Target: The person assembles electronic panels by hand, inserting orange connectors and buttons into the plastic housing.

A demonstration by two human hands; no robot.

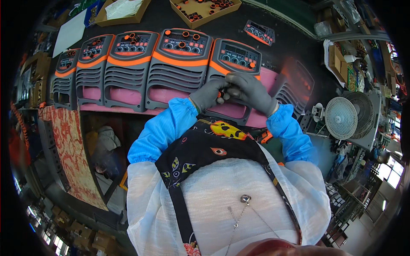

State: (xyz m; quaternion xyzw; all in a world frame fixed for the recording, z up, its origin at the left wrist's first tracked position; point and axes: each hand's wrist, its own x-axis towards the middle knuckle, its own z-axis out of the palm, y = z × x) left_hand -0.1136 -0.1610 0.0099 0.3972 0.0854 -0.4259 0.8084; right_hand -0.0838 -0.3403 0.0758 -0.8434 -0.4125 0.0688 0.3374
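Note:
My left hand (208,94) and my right hand (252,91), both in grey gloves, meet in front of a grey-and-orange machine front panel (237,55). My left fingers close round a small black-and-orange knob (220,94), mostly covered by the glove. The right fingers curl together beside it, and what they grip is hidden. One orange knob (252,65) sits at the lower right of this panel's control face. On the panel to its left (177,70), several black-and-orange knobs (182,44) rest on the controls.
More front panels (126,68) stand in a row to the left on a pink mat (92,94). A blurred panel (294,83) is at the right. Beyond lie a loose control plate (259,33) and a cardboard box (209,18) of knobs. Fans (341,118) stand at right.

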